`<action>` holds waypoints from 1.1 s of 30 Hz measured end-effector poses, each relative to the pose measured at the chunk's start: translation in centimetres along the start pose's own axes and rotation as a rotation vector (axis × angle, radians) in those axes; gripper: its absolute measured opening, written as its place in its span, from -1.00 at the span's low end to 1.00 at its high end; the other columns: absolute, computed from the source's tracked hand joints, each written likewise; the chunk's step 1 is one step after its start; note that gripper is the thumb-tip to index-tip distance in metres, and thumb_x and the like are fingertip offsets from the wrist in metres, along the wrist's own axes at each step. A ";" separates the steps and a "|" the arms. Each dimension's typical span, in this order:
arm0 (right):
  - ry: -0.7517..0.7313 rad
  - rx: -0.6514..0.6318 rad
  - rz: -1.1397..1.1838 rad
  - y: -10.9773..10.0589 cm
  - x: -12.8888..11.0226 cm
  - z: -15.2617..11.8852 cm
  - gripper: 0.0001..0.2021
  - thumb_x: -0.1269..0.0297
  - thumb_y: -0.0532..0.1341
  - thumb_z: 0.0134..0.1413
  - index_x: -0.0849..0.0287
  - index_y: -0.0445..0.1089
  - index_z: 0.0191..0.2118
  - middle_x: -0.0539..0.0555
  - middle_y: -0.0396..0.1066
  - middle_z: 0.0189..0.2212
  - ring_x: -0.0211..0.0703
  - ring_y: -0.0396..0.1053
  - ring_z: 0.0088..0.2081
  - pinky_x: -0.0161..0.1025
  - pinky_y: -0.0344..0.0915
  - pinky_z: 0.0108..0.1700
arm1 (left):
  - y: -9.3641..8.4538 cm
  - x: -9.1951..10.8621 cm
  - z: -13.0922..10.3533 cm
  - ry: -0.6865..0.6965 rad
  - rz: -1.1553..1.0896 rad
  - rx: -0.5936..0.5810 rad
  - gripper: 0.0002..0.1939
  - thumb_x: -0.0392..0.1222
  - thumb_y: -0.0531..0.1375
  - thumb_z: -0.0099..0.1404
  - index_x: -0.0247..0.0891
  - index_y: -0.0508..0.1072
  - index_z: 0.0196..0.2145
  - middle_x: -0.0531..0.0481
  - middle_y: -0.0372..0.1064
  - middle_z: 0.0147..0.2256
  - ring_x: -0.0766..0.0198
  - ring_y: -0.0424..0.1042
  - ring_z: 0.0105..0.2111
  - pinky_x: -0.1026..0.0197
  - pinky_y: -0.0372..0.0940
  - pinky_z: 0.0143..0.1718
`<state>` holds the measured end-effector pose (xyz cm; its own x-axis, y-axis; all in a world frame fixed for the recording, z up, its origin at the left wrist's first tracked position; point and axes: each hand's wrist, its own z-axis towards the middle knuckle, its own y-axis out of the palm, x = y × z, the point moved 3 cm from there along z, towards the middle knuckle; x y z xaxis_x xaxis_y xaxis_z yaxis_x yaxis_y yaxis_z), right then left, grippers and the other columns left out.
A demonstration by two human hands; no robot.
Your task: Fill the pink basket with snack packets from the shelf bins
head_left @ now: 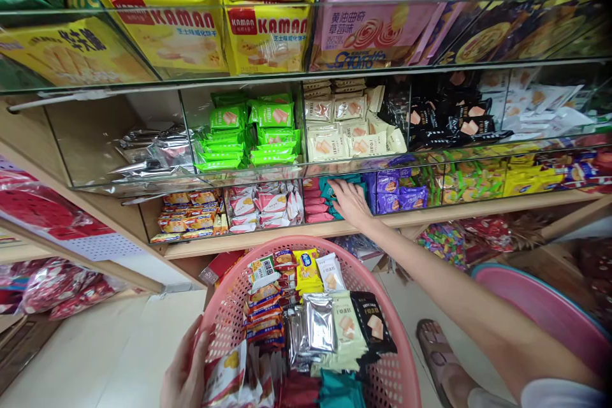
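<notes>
A pink plastic basket (pixel 406 357) full of snack packets stands below the shelves. My left hand (pixel 186 363) is closed on its left rim, thumb inside. Inside are silver packets (pixel 319 322), a black packet (pixel 373 325), a pale green packet (pixel 345 325), orange biscuit packets (pixel 264 322) and white packets (pixel 224 376). My right hand (pixel 352 205) reaches into the lowest shelf row, fingers bent onto the teal snack packets (pixel 332 190); the fingertips are partly hidden among them. Pink packets (pixel 315 204) lie left of that hand, purple packets (pixel 414 197) to its right.
Glass dividers and a wooden shelf edge (pixel 444 211) front the row. Green packets (pixel 275 116) and cream packets (pixel 329 143) fill the shelf above. A pink tub (pixel 530 306) stands at right, near a sandaled foot (pixel 437 350). Yellow wafer bags (pixel 268 32) sit on top.
</notes>
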<state>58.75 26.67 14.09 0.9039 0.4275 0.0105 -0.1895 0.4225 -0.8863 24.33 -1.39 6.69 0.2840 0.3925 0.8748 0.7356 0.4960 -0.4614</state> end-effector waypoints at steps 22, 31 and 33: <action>-0.005 0.014 -0.086 0.6 -0.1 1.3 -0.55 0.42 -0.01 0.13 0.26 0.11 0.16 0.25 0.28 -0.07 0.05 0.18 -0.10 -0.07 -0.01 -0.10 | 0.3 0.0 -0.3 -0.006 0.039 0.028 -0.33 0.32 0.07 0.07 -0.12 0.32 0.04 -0.04 0.43 -0.08 0.03 0.33 0.02 0.00 0.15 0.12; -0.086 0.000 0.100 2.1 2.1 1.2 -0.77 0.32 0.03 0.17 0.21 0.27 -0.06 0.18 0.36 -0.14 0.02 0.28 -0.12 -0.13 0.08 -0.11 | 0.2 -0.3 -0.2 -0.018 0.034 0.037 -0.35 0.31 0.08 0.07 -0.10 0.33 0.03 -0.03 0.45 -0.10 0.02 0.31 0.03 -0.03 0.12 0.13; -0.074 0.017 0.129 1.9 2.3 1.2 -0.78 0.30 0.04 0.18 0.19 0.26 -0.07 0.16 0.36 -0.14 -0.01 0.29 -0.12 -0.14 0.11 -0.11 | 0.2 -0.5 -0.1 -0.015 0.033 0.036 -0.34 0.31 0.08 0.06 -0.11 0.34 0.03 -0.04 0.45 -0.10 0.02 0.32 0.02 -0.03 0.13 0.12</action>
<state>59.95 29.43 12.98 0.8411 0.5365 -0.0687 -0.3095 0.3732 -0.8746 24.43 -1.55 6.20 0.2984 0.4207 0.8567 0.7030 0.5103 -0.4954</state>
